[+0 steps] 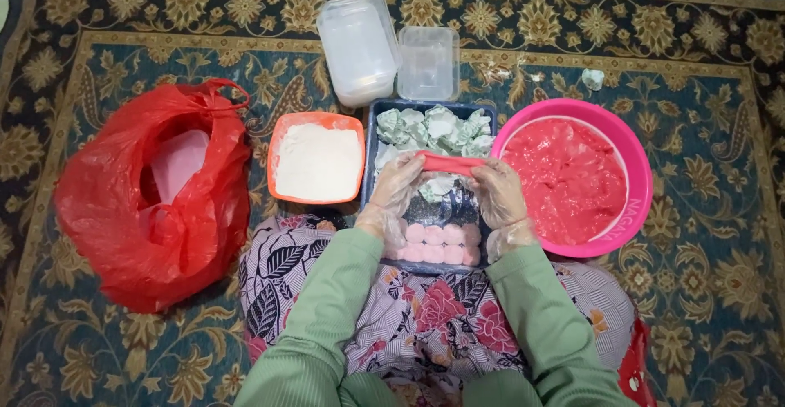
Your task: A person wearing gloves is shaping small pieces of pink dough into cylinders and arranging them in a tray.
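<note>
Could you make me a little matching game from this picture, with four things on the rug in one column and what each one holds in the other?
Things:
1. pink bowl
2. orange tub
3. blue tray
4. clear boxes

What is in them:
A. white powder
B. nothing
C. red dough
D. pale wrapped lumps and small pink balls

Pairs: 1-C, 2-A, 3-D, 4-B

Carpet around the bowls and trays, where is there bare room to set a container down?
Bare patterned carpet lies above the red plastic bag, and more right of the round pink basin of red dough. The middle is crowded: orange flour tub, blue tray, clear boxes, and both gloved hands, left and right, stretching a pink dough strip.
</note>
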